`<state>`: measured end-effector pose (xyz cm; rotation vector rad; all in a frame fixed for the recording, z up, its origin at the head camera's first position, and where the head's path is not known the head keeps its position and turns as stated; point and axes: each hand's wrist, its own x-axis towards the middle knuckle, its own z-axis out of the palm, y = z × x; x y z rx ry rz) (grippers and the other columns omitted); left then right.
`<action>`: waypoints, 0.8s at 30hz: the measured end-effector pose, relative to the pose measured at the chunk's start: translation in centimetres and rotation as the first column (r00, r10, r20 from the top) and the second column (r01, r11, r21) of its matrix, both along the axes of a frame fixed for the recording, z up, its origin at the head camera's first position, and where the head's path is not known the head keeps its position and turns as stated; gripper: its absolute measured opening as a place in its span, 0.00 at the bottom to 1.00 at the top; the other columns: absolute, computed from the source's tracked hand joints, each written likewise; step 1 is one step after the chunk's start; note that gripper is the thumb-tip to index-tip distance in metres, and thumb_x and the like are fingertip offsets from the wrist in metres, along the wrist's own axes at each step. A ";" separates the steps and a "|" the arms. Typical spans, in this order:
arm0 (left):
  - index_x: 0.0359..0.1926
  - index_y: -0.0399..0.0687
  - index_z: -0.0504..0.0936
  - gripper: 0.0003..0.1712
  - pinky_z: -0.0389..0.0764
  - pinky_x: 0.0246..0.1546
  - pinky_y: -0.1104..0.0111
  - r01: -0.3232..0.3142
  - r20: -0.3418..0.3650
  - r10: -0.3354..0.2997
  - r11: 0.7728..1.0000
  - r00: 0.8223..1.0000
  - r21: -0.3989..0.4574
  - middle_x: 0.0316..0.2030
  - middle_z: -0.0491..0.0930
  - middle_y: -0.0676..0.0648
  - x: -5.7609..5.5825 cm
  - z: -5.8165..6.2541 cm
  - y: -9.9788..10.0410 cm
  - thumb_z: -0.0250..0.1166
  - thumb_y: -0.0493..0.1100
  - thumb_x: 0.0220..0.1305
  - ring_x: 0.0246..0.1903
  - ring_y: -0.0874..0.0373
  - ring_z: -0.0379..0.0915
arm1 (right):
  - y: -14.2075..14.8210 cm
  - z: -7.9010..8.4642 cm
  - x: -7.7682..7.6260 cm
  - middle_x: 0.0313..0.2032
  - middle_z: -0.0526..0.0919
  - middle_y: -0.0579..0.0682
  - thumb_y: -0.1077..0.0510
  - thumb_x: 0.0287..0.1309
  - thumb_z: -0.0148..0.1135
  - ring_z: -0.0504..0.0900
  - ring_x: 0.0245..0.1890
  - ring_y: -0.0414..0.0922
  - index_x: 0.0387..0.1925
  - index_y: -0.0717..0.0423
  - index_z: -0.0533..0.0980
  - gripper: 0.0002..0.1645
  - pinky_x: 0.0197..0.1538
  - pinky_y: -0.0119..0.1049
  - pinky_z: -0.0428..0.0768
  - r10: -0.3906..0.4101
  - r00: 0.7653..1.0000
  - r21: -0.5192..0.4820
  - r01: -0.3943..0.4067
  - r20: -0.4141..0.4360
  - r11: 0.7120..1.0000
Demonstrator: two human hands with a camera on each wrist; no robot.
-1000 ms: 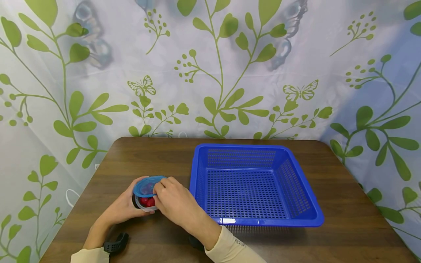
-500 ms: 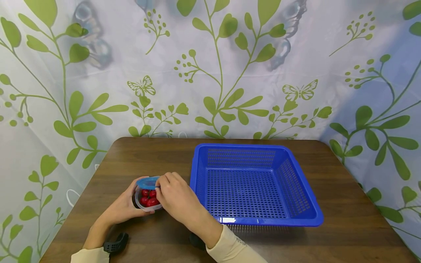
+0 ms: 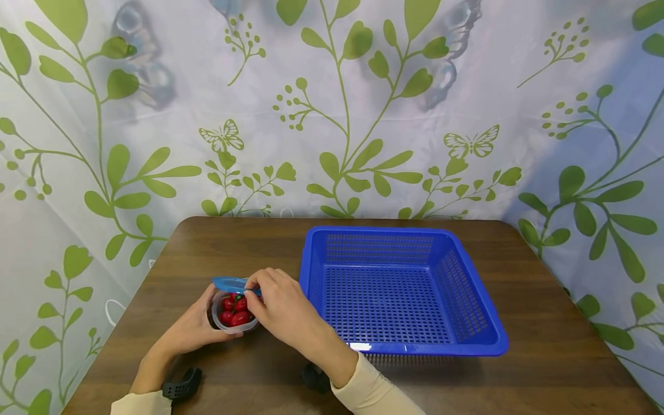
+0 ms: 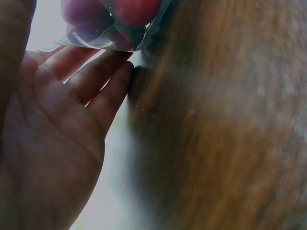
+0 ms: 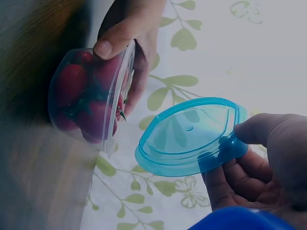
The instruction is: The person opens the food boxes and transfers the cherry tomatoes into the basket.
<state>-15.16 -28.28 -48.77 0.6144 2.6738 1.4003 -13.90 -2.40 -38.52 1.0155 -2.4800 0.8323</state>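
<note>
A clear plastic container (image 5: 60, 91) holds several red cherry tomatoes (image 3: 238, 318) with green stems. My left hand (image 3: 190, 324) grips it from the left, thumb on the near side and fingers round the far side. Between the thumb and fingers of my right hand (image 3: 282, 308) is a translucent blue lid (image 3: 228, 283), pinched by its edge. The lid is tilted above the container's far side, and in the right wrist view it stands apart from the rim. In the left wrist view the tomatoes (image 4: 136, 9) show through the container wall.
A blue perforated basket (image 3: 404, 349) stands to the right of my hands on the brown wooden table (image 3: 524, 300). Behind the table hangs a white curtain (image 3: 290, 52) printed with green leaves. A black band (image 3: 183, 385) is on my left wrist.
My right hand has lifted the blue lid up off the container and tilted it, uncovering the tomatoes. The left hand and container have stayed nearly in place.
</note>
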 end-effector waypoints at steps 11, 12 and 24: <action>0.71 0.53 0.59 0.55 0.78 0.55 0.73 -0.006 -0.015 0.006 1.000 1.000 -0.006 0.61 0.77 0.47 0.0 0.0 0.0 0.85 0.48 0.48 0.55 0.65 0.76 | 0.4 0.6 0.0 0.40 0.84 0.44 0.56 0.70 0.64 0.76 0.38 0.38 0.45 0.53 0.79 0.06 0.40 0.21 0.72 0.037 0.996 -0.084 -0.030 0.076 0.996; 0.71 0.53 0.59 0.55 0.78 0.55 0.73 -0.005 -0.017 0.005 1.000 1.000 -0.002 0.61 0.77 0.47 0.0 -0.1 0.0 0.85 0.48 0.48 0.54 0.65 0.76 | 0.4 0.7 0.1 0.40 0.84 0.44 0.56 0.70 0.64 0.76 0.38 0.38 0.45 0.53 0.79 0.06 0.40 0.21 0.72 0.041 0.995 -0.090 -0.033 0.086 0.995; 0.72 0.52 0.57 0.56 0.79 0.55 0.72 0.017 0.001 -0.017 1.000 1.000 0.026 0.62 0.77 0.45 0.0 0.0 0.2 0.84 0.46 0.49 0.55 0.65 0.77 | 1.0 1.0 0.4 0.41 0.84 0.44 0.56 0.69 0.64 0.77 0.39 0.37 0.45 0.53 0.79 0.07 0.41 0.20 0.73 0.142 0.971 -0.220 -0.099 0.191 0.971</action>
